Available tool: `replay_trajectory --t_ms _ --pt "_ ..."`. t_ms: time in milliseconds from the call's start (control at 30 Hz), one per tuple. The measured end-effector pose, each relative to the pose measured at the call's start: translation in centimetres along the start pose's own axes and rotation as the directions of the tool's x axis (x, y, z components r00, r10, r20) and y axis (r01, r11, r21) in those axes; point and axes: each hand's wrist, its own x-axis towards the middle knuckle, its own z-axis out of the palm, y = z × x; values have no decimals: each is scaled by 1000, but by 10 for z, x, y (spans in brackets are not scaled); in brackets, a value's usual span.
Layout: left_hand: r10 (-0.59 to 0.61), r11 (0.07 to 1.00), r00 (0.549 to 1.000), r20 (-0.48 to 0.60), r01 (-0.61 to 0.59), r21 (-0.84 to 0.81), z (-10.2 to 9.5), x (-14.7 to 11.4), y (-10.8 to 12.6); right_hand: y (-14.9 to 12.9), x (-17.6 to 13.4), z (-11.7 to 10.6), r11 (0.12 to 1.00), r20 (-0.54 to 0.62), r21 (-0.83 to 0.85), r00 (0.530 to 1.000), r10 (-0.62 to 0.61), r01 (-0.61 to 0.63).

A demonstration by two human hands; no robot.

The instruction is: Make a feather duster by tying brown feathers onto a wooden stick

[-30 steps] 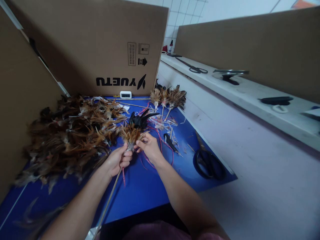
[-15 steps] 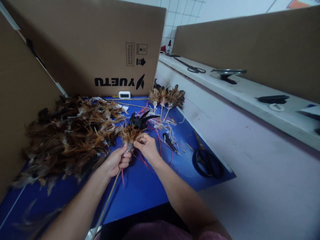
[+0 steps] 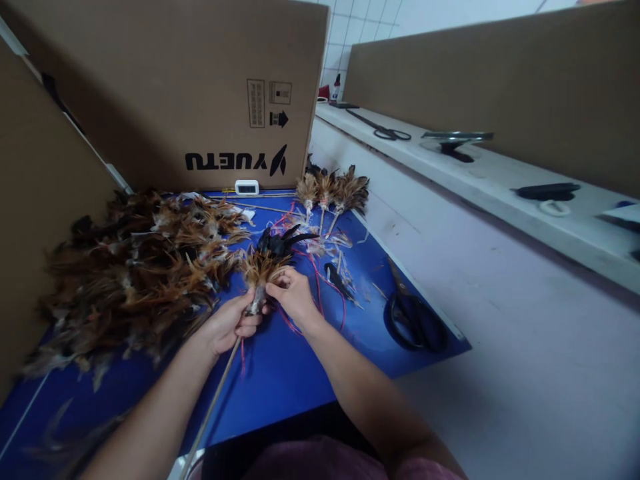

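Note:
A feather duster head [image 3: 261,263], brown below with black plumes on top, sits at the end of a thin stick [image 3: 217,399] that slants down toward me. My left hand [image 3: 234,323] is closed round the stick and the pale quill base just under the feathers. From the right, my right hand [image 3: 293,297] pinches feathers at the lower side of the head, fingertips close to the left thumb. Red string [image 3: 243,357] hangs below the left hand, and more lies looped on the table behind the right hand. Exactly which quills the right fingers hold is hidden.
A large heap of brown feathers [image 3: 145,280] covers the left of the blue table [image 3: 285,400]. Black scissors [image 3: 407,313] lie near the right edge. Several finished-looking dusters [image 3: 333,190] rest at the back, by a cardboard box [image 3: 165,100] and a white digital clock [image 3: 247,187].
The view has shifted slightly. My left fingers have loosened and moved a little, showing more of the pale quill base. The right hand stays almost where it was.

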Motion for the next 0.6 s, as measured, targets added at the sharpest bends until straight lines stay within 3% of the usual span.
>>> replay_trajectory --t_ms 133,233,367,433,500,600 --pt "-4 998 999 -32 2 -56 0 1 1 3 1 3 1000 -19 -21 1000 -10 10" --pt "-3 996 998 -61 -3 -89 0 2 3 -2 -2 4 998 1 27 999 54 -54" --pt "39 992 994 -100 -50 -118 -2 0 9 -16 -12 2 959 169 112 956 240 -261" --pt "49 992 990 -129 -63 -111 -3 -1 11 -20 -16 0 943 271 57 914 302 -328" --pt "46 993 988 -145 -61 -101 -4 -2 12 -20 -17 -3 948 320 -63 894 314 -311" --pt "38 993 991 -132 -51 -102 -3 -3 12 -17 -14 -6 960 289 -223 930 229 -167"
